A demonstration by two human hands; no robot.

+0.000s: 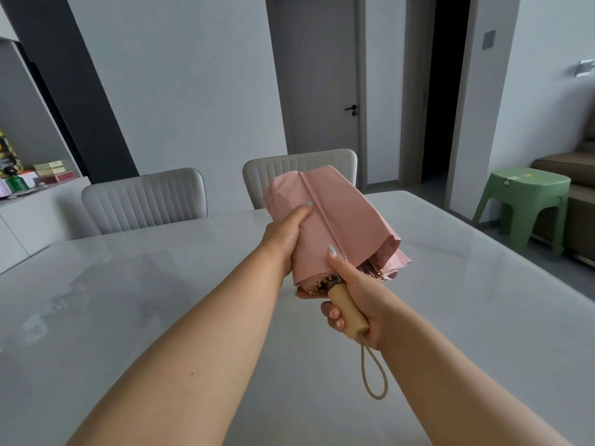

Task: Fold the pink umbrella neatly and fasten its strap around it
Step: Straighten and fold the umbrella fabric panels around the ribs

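The pink umbrella (335,217) is collapsed and held in the air above the white table (128,300), its loose canopy bunched around the shaft. My left hand (285,236) grips the canopy from the left side, thumb pressed on the fabric. My right hand (357,294) holds the wooden handle (349,312), with its thumb stretched up onto the canopy's lower edge. A beige cord loop (375,378) hangs from the handle's end. No fastening strap can be made out on the fabric.
Two grey chairs (145,201) (341,159) stand at the table's far edge. A green plastic stool (521,201) sits on the floor to the right. A sideboard with boxes and bottles (35,178) is at the far left.
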